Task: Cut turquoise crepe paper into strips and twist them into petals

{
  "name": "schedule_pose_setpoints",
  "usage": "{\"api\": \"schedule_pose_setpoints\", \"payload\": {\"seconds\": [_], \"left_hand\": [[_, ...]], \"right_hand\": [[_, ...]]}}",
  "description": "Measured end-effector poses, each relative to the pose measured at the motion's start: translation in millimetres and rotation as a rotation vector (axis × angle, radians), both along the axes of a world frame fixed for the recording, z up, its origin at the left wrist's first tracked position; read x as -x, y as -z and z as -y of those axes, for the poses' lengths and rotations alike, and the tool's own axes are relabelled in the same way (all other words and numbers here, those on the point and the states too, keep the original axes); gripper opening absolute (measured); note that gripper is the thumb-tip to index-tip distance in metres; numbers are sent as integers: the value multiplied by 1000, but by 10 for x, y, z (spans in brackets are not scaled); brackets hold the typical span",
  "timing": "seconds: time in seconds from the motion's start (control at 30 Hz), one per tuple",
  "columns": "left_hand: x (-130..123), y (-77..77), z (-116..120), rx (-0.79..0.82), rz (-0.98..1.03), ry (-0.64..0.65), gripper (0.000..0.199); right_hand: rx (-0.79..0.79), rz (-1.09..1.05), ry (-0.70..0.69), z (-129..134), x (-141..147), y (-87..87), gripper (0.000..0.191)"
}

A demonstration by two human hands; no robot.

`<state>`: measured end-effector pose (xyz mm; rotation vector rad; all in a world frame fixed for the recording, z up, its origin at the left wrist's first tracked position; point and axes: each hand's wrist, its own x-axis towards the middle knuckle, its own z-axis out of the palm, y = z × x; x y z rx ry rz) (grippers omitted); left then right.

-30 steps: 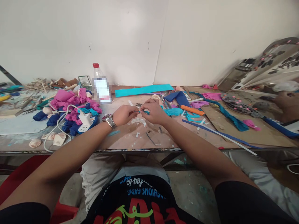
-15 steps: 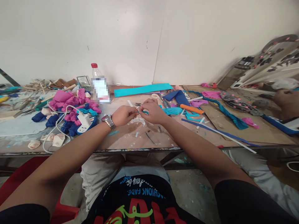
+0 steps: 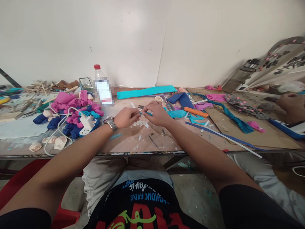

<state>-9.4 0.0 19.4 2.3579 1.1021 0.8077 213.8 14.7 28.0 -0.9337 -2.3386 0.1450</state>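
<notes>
My left hand [image 3: 127, 117], with a metal watch [image 3: 111, 124] on the wrist, is closed in a pinch over the middle of the table. Facing it, my right hand [image 3: 157, 114] pinches too, and the fingertips nearly meet. Between them shows a thin piece of turquoise crepe paper strip [image 3: 144, 113], mostly covered by the fingers. More turquoise crepe paper [image 3: 176, 113] lies just right of my right hand. A white patch [image 3: 141, 125] marks the tabletop below the hands.
Pink crepe-paper flowers [image 3: 71, 103] and a power strip [image 3: 86, 130] sit left. A bottle [image 3: 97, 71] and phone [image 3: 103, 90] stand behind. A flat turquoise strip [image 3: 146, 92] lies at the back; an orange-handled tool [image 3: 195, 112] rests right. Another person's hand [image 3: 292, 106] appears far right.
My fingertips have shifted slightly, and more turquoise shows between them. The left fingers sit a little farther from the right. The other person's hand at far right has moved a bit.
</notes>
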Motion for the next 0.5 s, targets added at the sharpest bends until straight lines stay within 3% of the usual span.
{"api": "schedule_pose_setpoints", "payload": {"seconds": [0.13, 0.33, 0.5], "left_hand": [[-8, 43, -19, 47, 26, 23, 32], [-48, 88, -59, 322, 243, 100, 36], [-49, 29, -61, 542, 413, 135, 41]], "right_hand": [[21, -3, -25, -9, -6, 9, 16], [-64, 4, -35, -26, -10, 12, 16], [-157, 25, -67, -22, -26, -22, 15]]}}
